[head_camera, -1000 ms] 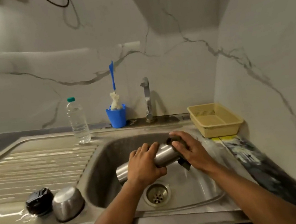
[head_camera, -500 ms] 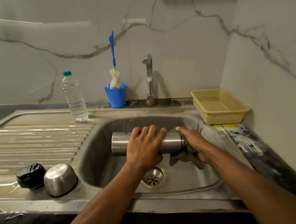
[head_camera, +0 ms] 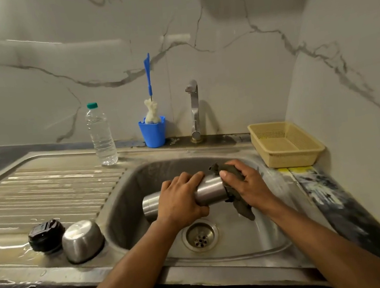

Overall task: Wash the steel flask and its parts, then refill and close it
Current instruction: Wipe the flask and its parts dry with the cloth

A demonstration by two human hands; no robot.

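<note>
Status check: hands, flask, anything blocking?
Left hand grips steel flask over sink. Right hand presses scrub cloth on its end. Nothing blocking.

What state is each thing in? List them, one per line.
Steel flask: sideways over the sink, uncapped, gripped by the left hand.
Scrub cloth: pressed on the flask's end by the right hand.
Tap: off.
Black lid: off, on the drainboard.
Steel cup: upside down.
Water bottle: capped, upright.

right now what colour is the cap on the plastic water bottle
Green, on the clear plastic water bottle standing behind the drainboard; the head view shows it.
</note>
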